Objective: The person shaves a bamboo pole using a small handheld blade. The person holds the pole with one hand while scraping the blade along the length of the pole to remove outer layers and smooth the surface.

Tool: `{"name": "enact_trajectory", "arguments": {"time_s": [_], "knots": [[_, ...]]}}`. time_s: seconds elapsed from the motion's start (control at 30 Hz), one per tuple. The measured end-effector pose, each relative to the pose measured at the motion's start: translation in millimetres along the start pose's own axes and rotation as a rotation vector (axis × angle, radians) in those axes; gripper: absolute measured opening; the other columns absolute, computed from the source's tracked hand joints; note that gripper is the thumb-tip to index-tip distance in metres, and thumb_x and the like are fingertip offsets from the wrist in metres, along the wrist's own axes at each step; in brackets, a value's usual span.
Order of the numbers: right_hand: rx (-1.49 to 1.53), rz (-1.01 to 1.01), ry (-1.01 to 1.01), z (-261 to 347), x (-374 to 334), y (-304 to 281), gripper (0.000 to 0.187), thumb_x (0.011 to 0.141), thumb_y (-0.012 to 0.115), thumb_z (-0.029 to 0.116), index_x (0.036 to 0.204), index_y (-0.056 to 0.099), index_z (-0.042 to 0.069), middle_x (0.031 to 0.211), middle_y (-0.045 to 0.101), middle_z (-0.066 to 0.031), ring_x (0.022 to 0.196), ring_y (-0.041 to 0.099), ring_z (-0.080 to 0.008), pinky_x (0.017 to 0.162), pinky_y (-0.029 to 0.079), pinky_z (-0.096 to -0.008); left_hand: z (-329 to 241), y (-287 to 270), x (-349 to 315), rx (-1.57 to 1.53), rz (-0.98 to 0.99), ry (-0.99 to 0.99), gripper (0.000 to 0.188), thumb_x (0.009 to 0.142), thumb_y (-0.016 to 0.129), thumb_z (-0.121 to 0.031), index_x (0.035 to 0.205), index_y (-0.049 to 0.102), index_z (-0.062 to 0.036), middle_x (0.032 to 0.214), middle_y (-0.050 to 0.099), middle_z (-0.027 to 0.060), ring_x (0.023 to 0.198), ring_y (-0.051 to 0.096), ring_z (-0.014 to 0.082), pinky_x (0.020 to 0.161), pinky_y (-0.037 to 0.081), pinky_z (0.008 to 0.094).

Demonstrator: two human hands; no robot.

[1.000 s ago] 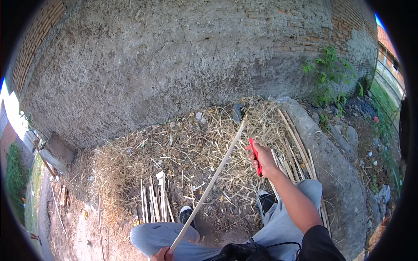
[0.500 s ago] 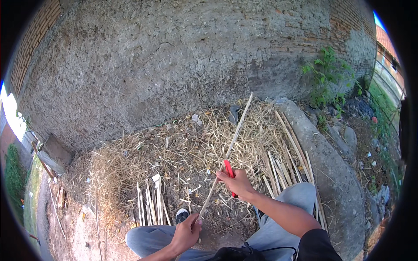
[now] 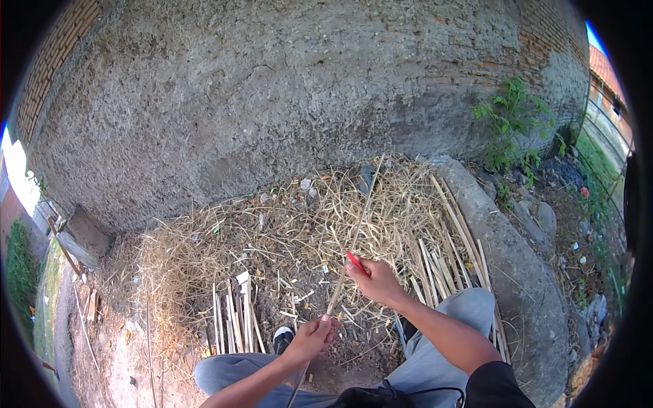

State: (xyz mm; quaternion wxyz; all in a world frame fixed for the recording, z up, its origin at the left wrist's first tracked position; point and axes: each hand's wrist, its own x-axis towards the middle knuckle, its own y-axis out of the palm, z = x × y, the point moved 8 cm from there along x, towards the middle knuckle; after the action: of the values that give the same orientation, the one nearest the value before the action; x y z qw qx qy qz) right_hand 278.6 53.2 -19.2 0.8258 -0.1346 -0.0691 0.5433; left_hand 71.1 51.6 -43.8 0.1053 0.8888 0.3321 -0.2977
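At lower centre, the left hand [image 3: 313,338] clasps a bamboo strip [image 3: 368,204] slanting upward; the right hand [image 3: 376,282] grips a red utility knife [image 3: 358,264] beside it, fingers curled tight, apparently scraping; another stroke calls for steadiness.

No readable text, labels, brands, numbers or signs on anything in view.

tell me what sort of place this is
It looks like an outdoor spot, perhaps a yard or the side of a building: a rough, weathered wall stands ahead, pale straw-like scraps litter the ground, and a leafy green plant grows near the wall's foot.
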Motion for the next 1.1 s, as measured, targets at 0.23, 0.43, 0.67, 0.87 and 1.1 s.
{"name": "enact_trajectory", "arguments": {"time_s": [0.23, 0.43, 0.67, 0.87, 1.1], "knots": [[-0.302, 0.025, -0.382, 32.2, -36.4, 18.6, 0.041, 0.098, 0.061, 0.028, 0.131, 0.059, 0.004, 0.096, 0.072, -0.0165, 0.072, 0.067, -0.0277, 0.067, 0.053, -0.0370, -6.2, -18.7, 6.8, -0.024, -0.058, 0.071, 0.042, 0.109, 0.034, -0.037, 0.107, 0.057, -0.0013, 0.067, 0.038, -0.0057, 0.053, 0.031, 0.0035, 0.046, 0.025, 0.0224], [-0.247, -0.048, -0.590, 38.8, -52.6, 28.8, 0.018, 0.092, 0.070, 0.019, 0.102, 0.072, 0.004, 0.089, 0.074, -0.0134, 0.067, 0.070, -0.0239, 0.059, 0.055, -0.0320, 6.1, -26.6, 13.5, -0.160, -0.089, 0.114, 0.043, 0.108, 0.038, -0.035, 0.095, 0.059, -0.0001, 0.062, 0.043, -0.0030, 0.050, 0.036, 0.0056, 0.044, 0.030, 0.0249], [-0.373, -0.017, -0.590, 43.4, -55.5, 33.8, 0.015, 0.092, 0.067, 0.024, 0.097, 0.071, 0.010, 0.085, 0.072, -0.0078, 0.066, 0.070, -0.0260, 0.056, 0.056, -0.0360, 9.0, -30.7, 8.7, -0.098, -0.158, 0.180, 0.042, 0.108, 0.038, -0.035, 0.092, 0.058, -0.0016, 0.062, 0.046, -0.0019, 0.052, 0.038, 0.0066, 0.047, 0.032, 0.0259], [-0.361, -0.094, -0.699, 53.4, -63.6, 34.5, 0.012, 0.088, 0.073, 0.018, 0.091, 0.072, 0.006, 0.072, 0.066, -0.0068, 0.053, 0.062, -0.0223, 0.047, 0.049, -0.0326, 10.9, -32.8, 2.0, 0.139, -0.238, 0.267, 0.047, 0.109, 0.034, -0.037, 0.090, 0.057, -0.0005, 0.062, 0.046, 0.0000, 0.056, 0.043, 0.0097, 0.052, 0.037, 0.0304], [-0.416, -0.108, -0.692, 55.6, -66.3, 36.1, 0.011, 0.087, 0.074, 0.019, 0.093, 0.074, 0.009, 0.072, 0.067, -0.0034, 0.048, 0.060, -0.0185, 0.042, 0.047, -0.0322, 14.6, -32.8, -6.2, 0.216, -0.227, 0.207, 0.049, 0.109, 0.031, -0.038, 0.091, 0.057, 0.0000, 0.062, 0.050, 0.0044, 0.055, 0.049, 0.0150, 0.054, 0.041, 0.0337]]}}
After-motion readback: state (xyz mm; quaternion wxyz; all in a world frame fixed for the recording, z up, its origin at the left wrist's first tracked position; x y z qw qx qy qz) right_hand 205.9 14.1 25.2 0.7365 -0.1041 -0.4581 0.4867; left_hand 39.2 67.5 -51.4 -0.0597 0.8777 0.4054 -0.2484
